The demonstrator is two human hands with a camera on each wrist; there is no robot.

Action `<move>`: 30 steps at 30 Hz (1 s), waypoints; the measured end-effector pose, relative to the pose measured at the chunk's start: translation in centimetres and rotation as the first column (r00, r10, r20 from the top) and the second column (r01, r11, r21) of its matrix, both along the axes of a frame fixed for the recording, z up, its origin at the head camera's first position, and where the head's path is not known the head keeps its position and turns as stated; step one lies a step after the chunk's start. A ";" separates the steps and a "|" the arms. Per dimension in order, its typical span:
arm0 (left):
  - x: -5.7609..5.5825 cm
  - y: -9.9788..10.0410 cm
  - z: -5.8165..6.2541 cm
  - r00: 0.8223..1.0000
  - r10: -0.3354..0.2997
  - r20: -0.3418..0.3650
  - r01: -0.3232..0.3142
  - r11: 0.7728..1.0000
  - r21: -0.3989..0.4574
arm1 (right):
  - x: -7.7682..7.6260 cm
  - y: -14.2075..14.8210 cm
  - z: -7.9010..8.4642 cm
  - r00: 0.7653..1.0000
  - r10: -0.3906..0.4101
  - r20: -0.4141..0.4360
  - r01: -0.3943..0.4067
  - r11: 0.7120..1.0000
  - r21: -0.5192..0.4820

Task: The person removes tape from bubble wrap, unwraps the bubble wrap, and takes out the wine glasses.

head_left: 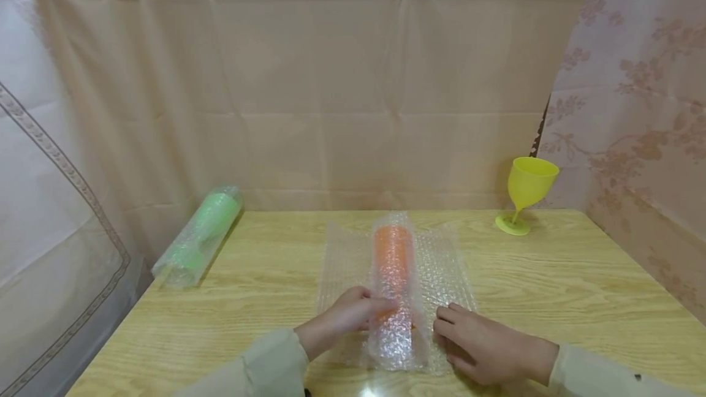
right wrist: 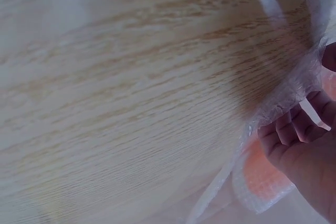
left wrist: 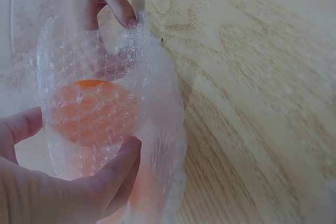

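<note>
Beige cloth [head_left: 331,78], creased by folds, hangs across the back. Before it spreads the wood-grain worktop [head_left: 557,287], with pink floral cloth [head_left: 651,109] at the right and pale cloth [head_left: 44,201] with a dark patterned band at the left.

Next in size comes the clear bubble wrap [head_left: 444,256], partly laid flat near the middle of the worktop and partly rolled around an orange goblet [head_left: 394,253]. The goblet lies on its side inside the roll, bowl toward the back, foot toward the person.

A second roll, the wrapped green object [head_left: 201,238], lies slantwise by the worktop's left edge, well apart from the orange one.

The person's right hand [head_left: 485,345], in a pale sleeve [head_left: 595,375], is beside the roll at its right, near the front end of the sheet. Its grip is bent, pinching the edge of the bubble wrap; the left wrist view shows the thumb on that edge and fingers through the plastic.

The left hand [head_left: 349,311] comes in from the other side. Its grip grasps the rolled orange goblet, thumb and fingers curving about the plastic.

At the far right stands a yellow goblet [head_left: 531,182], upright on its round foot.
</note>
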State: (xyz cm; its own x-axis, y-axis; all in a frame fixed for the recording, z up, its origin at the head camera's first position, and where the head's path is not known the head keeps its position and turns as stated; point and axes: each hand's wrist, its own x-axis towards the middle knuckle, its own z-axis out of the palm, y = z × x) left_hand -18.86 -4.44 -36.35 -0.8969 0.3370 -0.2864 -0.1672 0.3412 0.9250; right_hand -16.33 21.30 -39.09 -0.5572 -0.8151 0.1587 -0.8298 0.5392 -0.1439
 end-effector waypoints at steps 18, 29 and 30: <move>0.2 0.3 0.3 1.000 -0.006 0.018 0.006 1.000 -0.017 | -0.4 -0.1 1.9 0.999 0.010 0.031 -0.012 0.998 0.054; 0.3 0.2 0.4 1.000 -0.013 0.017 0.014 0.999 -0.032 | -2.5 -0.5 6.7 0.967 -0.118 0.227 0.109 0.993 0.051; 0.3 0.3 0.4 1.000 -0.011 0.020 0.011 0.999 -0.032 | -2.8 -0.6 7.1 0.970 -0.121 0.212 0.113 0.992 0.052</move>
